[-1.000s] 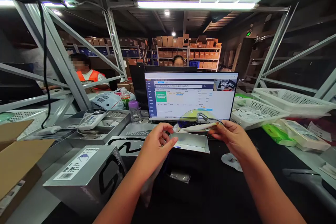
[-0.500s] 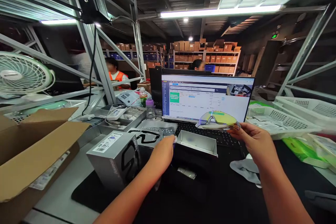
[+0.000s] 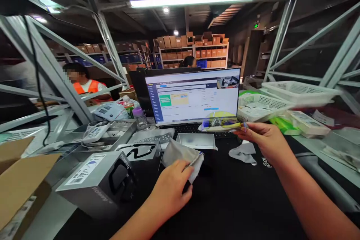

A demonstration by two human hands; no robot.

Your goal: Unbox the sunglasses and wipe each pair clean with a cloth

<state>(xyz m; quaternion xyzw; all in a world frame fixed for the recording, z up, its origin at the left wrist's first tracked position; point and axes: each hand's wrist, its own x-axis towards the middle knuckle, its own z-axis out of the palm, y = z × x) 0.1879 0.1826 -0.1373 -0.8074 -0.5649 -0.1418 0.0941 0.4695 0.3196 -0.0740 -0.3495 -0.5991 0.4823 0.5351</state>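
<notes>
Now the left hand point(image 3: 168, 189) has lifted a grey pouch point(image 3: 182, 156) from the desk point(image 3: 239, 202), its grip closed on it, while the right hand point(image 3: 263, 140) still pinches the yellow-lensed glasses point(image 3: 221, 122).

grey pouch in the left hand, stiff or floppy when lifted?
Probably floppy: the pouch sags and creases where the left hand pinches it. Likely light, since it hangs from a fingertip pinch. Its open mouth droops, so it may need spreading.

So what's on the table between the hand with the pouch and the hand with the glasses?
In the head view, an open grey box tray sits between the left hand and right hand, with a crumpled cloth lying nearer the right.
</notes>
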